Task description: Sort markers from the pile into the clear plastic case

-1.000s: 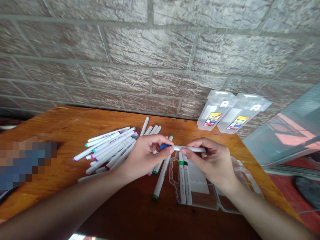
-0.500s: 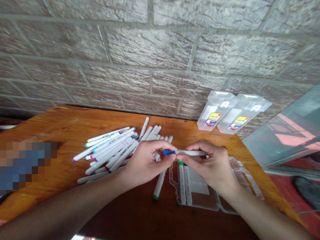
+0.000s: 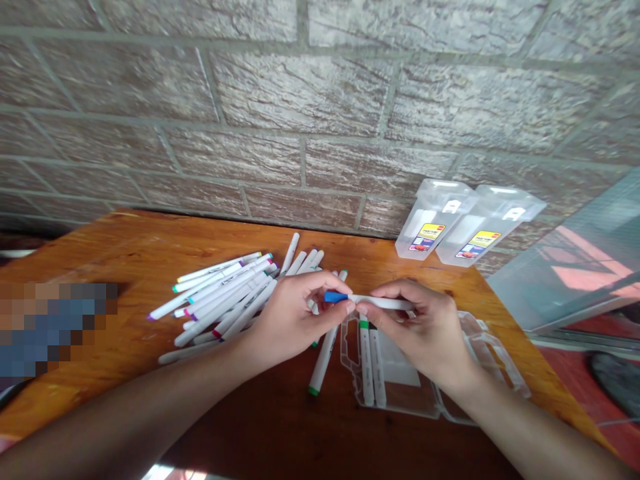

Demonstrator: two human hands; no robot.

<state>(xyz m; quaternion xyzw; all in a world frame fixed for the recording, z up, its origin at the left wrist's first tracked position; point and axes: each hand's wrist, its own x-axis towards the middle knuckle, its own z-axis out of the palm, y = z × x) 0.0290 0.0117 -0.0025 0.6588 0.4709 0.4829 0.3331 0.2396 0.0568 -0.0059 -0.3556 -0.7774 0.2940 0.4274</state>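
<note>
A white marker [image 3: 383, 303] with a blue end is held in the air between my two hands. My left hand [image 3: 293, 313] pinches it close to the blue end, fingertips and thumb closed. Along the white barrel, my right hand [image 3: 433, 327] grips with thumb and fingers. Below the right hand lies an open clear plastic case [image 3: 413, 408], holding a green-banded marker [image 3: 367, 367] and another white marker [image 3: 379, 373] side by side. Left of the case, a loose green-tipped marker [image 3: 324, 363] rests on the table. Behind my left hand spreads a pile of markers [image 3: 227, 293], partly hidden.
Two upright clear plastic cases [image 3: 423, 220] with yellow and blue labels stand at the table's back right, by the brick wall [image 3: 260, 147]. The wooden table [image 3: 135, 267] has its right edge beside a glass panel [image 3: 590, 253]. A blurred-out patch covers the far left.
The marker's blue end has risen slightly, and both hands keep their pinch on it. The camera view has shifted a little.
</note>
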